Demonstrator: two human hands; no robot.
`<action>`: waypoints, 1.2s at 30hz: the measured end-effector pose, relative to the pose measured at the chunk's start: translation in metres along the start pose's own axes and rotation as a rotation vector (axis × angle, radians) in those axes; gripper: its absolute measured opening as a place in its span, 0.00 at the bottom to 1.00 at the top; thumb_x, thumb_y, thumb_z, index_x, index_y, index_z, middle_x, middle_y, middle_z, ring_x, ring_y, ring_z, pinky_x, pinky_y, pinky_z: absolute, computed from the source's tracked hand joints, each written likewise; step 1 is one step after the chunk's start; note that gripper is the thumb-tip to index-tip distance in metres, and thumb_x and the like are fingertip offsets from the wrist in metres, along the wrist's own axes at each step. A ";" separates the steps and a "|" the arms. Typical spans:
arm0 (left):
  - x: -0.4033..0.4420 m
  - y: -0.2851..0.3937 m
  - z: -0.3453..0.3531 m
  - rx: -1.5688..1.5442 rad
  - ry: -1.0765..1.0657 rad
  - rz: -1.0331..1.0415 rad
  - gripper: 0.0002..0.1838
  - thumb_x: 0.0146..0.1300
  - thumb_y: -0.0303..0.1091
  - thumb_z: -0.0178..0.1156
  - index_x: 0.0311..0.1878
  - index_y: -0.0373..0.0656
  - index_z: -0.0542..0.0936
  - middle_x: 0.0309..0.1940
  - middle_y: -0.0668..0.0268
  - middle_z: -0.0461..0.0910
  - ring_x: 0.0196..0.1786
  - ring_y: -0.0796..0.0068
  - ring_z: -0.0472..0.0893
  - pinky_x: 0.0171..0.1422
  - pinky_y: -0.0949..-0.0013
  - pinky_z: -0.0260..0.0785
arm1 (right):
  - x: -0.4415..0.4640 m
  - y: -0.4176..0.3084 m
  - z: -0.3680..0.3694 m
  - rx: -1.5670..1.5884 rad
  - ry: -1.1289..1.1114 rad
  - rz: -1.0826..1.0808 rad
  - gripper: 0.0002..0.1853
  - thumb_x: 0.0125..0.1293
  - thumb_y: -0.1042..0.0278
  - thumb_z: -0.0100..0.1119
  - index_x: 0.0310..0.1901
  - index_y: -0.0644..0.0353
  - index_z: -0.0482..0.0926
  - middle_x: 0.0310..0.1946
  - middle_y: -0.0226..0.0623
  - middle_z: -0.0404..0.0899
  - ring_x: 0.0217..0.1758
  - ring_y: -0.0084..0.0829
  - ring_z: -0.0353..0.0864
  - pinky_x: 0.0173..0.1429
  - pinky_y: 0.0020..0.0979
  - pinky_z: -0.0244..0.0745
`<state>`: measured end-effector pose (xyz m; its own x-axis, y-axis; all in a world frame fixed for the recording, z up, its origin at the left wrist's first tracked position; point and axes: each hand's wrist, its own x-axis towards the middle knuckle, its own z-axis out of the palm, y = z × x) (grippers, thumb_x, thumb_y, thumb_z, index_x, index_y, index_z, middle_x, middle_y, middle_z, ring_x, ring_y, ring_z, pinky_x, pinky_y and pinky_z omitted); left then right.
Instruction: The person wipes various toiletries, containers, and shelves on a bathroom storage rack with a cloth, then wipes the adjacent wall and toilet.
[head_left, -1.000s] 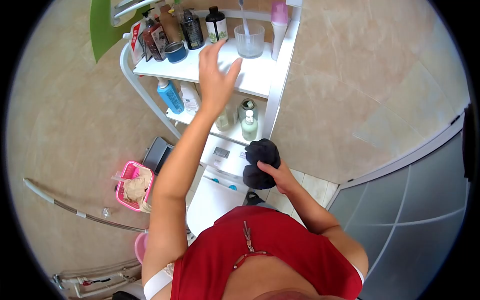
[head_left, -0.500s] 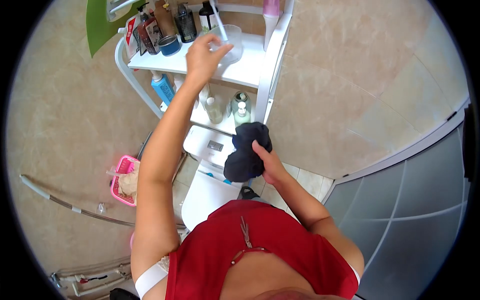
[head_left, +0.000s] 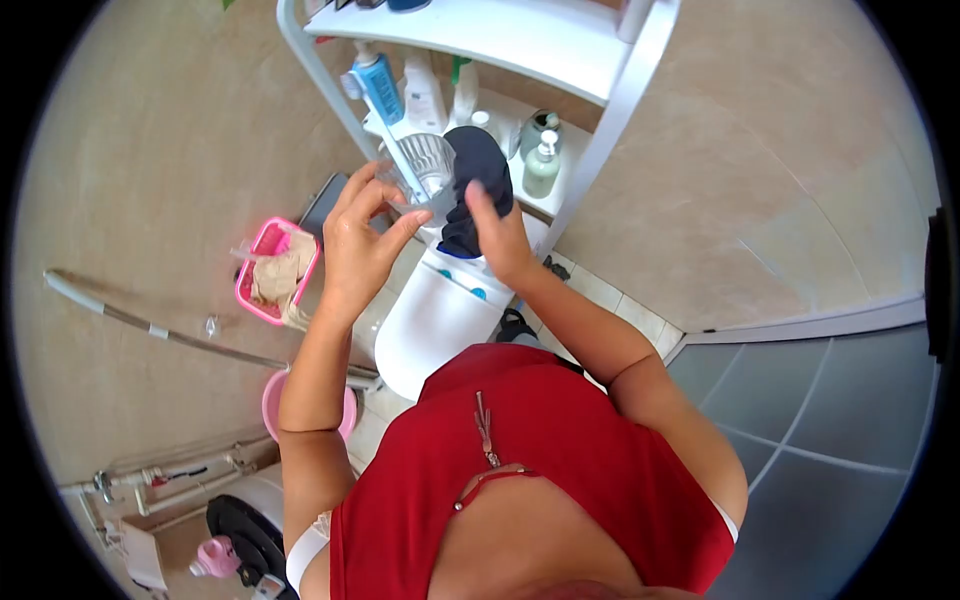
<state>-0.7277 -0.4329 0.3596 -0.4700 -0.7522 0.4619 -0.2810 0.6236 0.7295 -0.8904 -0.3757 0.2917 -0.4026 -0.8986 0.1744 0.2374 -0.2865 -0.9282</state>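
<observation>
My left hand (head_left: 362, 232) grips a clear cup (head_left: 432, 160) by its side, thumb and fingers around it. A white toothbrush (head_left: 392, 140) stands tilted in the cup, its head pointing up and left. My right hand (head_left: 497, 232) is closed on a bunched black cloth (head_left: 480, 170), thumb pressed over it. The cloth lies right against the cup, and I cannot tell whether the two touch. Both hands are above the toilet, in front of the white shelf unit (head_left: 500, 45).
On the lower shelf stand a blue bottle (head_left: 378, 85), a white spray bottle (head_left: 424, 95) and a green pump bottle (head_left: 542, 165). Below is the white toilet (head_left: 430, 335). A pink basket (head_left: 247, 290) and a pink bucket (head_left: 345, 410) stand left, a glass panel (head_left: 820, 420) right.
My left hand has taken the cup with the toothbrush off the upper shelf and brought it down toward me. The black cloth has moved up beside it. The view has shifted lower.
</observation>
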 end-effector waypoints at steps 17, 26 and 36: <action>-0.073 -0.097 0.033 0.131 0.070 -0.116 0.14 0.50 0.29 0.75 0.35 0.37 0.78 0.61 0.47 0.74 0.55 0.62 0.81 0.53 0.66 0.75 | 0.003 0.095 -0.007 0.499 -0.061 0.776 0.24 0.68 0.43 0.57 0.48 0.59 0.74 0.35 0.33 0.79 0.33 0.29 0.80 0.38 0.34 0.80; -0.056 -0.227 0.087 0.141 0.218 -0.323 0.16 0.46 0.35 0.78 0.31 0.37 0.81 0.58 0.47 0.75 0.43 0.61 0.82 0.48 0.65 0.75 | -0.023 0.115 -0.087 0.349 0.229 0.869 0.18 0.64 0.51 0.66 0.45 0.55 0.78 0.33 0.31 0.80 0.32 0.28 0.80 0.38 0.33 0.79; -0.036 -0.333 0.185 0.305 0.071 -0.477 0.20 0.44 0.40 0.77 0.32 0.34 0.84 0.58 0.42 0.74 0.57 0.45 0.76 0.63 0.57 0.68 | -0.042 0.083 -0.123 0.224 0.281 0.806 0.17 0.62 0.49 0.67 0.42 0.53 0.79 0.29 0.27 0.77 0.29 0.25 0.75 0.32 0.29 0.71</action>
<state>-0.7723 -0.5740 0.0068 -0.1771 -0.9715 0.1575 -0.6823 0.2365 0.6918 -0.9624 -0.3211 0.1665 -0.2334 -0.7487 -0.6205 0.6985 0.3149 -0.6426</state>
